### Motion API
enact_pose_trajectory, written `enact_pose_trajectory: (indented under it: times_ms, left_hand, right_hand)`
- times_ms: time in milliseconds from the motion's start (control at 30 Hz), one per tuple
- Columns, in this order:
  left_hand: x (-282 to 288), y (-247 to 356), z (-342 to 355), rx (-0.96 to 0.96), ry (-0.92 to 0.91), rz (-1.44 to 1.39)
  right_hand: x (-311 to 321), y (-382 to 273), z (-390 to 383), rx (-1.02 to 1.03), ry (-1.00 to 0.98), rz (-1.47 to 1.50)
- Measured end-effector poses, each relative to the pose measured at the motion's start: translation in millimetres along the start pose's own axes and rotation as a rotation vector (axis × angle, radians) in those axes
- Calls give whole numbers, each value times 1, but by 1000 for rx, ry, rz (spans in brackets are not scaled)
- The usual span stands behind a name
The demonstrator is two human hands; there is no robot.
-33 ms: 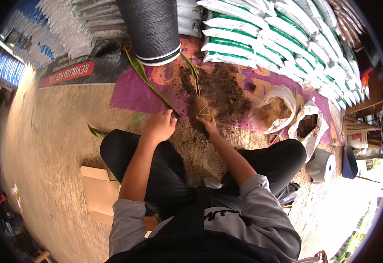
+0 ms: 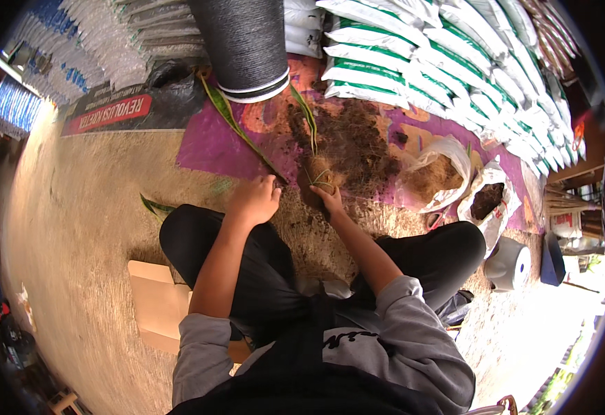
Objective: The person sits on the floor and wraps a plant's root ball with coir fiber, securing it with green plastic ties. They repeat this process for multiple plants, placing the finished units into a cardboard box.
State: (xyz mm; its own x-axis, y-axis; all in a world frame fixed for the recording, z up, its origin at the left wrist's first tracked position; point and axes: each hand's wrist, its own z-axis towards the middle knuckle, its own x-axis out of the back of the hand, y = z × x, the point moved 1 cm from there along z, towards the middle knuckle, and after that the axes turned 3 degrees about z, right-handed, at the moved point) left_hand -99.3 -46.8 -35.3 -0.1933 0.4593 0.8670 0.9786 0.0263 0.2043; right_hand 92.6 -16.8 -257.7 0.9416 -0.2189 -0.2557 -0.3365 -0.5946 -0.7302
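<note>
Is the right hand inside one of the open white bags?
No: the right hand is at the brown ball, and the open white bags stand apart, off to its right.

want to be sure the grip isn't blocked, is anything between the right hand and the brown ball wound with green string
Nothing visible is: the right hand touches the near end of the brown ball. The long green leaf by the left hand is off to the left, not between them.
</note>
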Motion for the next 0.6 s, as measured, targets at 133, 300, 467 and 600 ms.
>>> enact_pose_trajectory:
  times_ms: [133, 300, 467, 600]
  left_hand:
    - [-8, -8, 1, -31, 45, -98]
    - [-11, -15, 1, -58, 31, -126]
    - [-7, -11, 9, -41, 3, -167]
    - [-5, -1, 14, -31, -41, -142]
  right_hand:
    - [-11, 35, 6, -2, 162, -209]
    - [-5, 52, 14, 118, 207, -392]
    - [-7, 38, 14, 96, 280, -610]
    - [6, 47, 24, 68, 255, -706]
